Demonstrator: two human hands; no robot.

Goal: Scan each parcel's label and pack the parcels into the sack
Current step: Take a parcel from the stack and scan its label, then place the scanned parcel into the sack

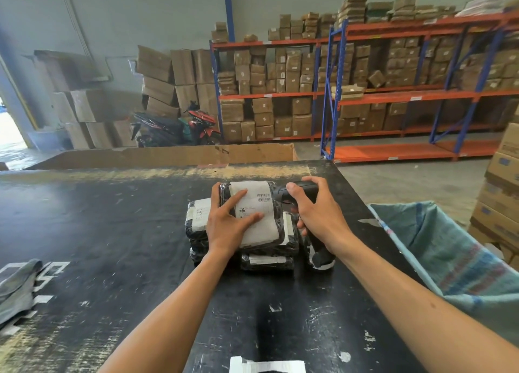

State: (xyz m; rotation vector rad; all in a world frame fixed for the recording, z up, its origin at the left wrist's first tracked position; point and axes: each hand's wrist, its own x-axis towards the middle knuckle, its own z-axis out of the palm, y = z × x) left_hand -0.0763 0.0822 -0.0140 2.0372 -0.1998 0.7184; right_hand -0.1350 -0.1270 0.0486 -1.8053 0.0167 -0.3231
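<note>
From the head camera, I have my left hand (229,226) spread flat with straight fingers on the label of the top parcel (257,215), which lies directly under my fingertips on a small stack on the black table (112,232). My right hand (314,207) is curled round the scanner (297,190), touching the parcel's right edge. The plastic-wrapped parcel looks light, soft and slippery, so I'd take it by its long edges; the sack (449,249) gapes open, well apart to the right of my right fingers.

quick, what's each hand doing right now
Left hand: open, straight fingers pressing flat on the top parcel of the stack.
Right hand: closed around the handheld scanner, gripping it beside the stack.
</note>
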